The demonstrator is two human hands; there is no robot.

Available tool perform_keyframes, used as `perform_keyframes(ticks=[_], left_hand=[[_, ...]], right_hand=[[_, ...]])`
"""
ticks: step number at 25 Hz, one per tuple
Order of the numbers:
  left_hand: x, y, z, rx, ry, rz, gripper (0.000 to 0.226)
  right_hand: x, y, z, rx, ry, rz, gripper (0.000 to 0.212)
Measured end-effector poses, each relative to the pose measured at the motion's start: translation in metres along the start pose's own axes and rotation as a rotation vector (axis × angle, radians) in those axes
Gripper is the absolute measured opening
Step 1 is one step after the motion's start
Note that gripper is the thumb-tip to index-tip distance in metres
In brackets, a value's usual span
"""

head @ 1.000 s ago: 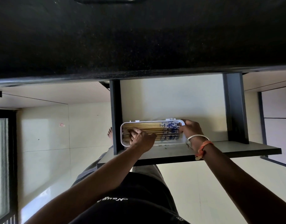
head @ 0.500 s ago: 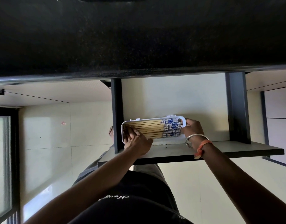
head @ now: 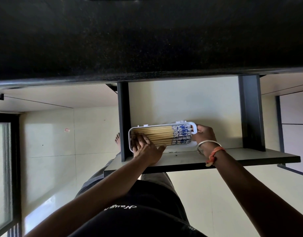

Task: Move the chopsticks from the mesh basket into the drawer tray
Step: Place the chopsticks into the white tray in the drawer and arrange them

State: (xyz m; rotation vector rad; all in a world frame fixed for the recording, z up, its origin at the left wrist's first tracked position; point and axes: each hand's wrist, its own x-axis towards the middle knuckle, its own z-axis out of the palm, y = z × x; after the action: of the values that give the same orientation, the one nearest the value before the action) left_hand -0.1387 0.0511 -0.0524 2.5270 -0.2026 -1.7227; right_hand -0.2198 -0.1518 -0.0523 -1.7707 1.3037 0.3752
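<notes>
Chopsticks (head: 162, 136) lie packed in the white tray (head: 130, 142), inside the open drawer (head: 181, 103) at its near edge. Left hand (head: 146, 149) flat on tips, fingers spread; right hand (head: 203, 135) gripping tray's far-right end. Judgement: press evenly w/ left, steady w/ right, keep sticks parallel.

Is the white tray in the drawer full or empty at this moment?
Full. The tray holds a row of chopsticks lying side by side across nearly its whole width, blue-patterned ends toward the right hand.
</notes>
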Motion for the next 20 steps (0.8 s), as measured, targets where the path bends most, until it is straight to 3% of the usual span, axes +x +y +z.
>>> perform_keyframes(ticks=[5,9,14,17,20], left_hand=[[-0.001,-0.008,-0.002,0.083,-0.002,0.12,0.104],[-0.004,-0.006,-0.009,0.169,-0.121,0.191,0.102],[-0.008,0.006,-0.013,0.278,-0.219,0.023,0.114],[-0.01,0.022,-0.011,0.095,-0.265,0.025,0.098],[-0.014,0.035,-0.012,0.046,-0.262,-0.063,0.111]], right_hand=[[0.001,0.0,-0.003,0.054,-0.016,0.072,0.045],[0.002,-0.003,0.0,-0.009,0.009,0.08,0.039],[0.007,-0.002,0.0,-0.077,0.018,0.133,0.014],[0.009,-0.004,0.003,-0.111,0.042,0.142,0.023],[0.011,-0.003,0.0,-0.106,0.029,0.135,0.022]])
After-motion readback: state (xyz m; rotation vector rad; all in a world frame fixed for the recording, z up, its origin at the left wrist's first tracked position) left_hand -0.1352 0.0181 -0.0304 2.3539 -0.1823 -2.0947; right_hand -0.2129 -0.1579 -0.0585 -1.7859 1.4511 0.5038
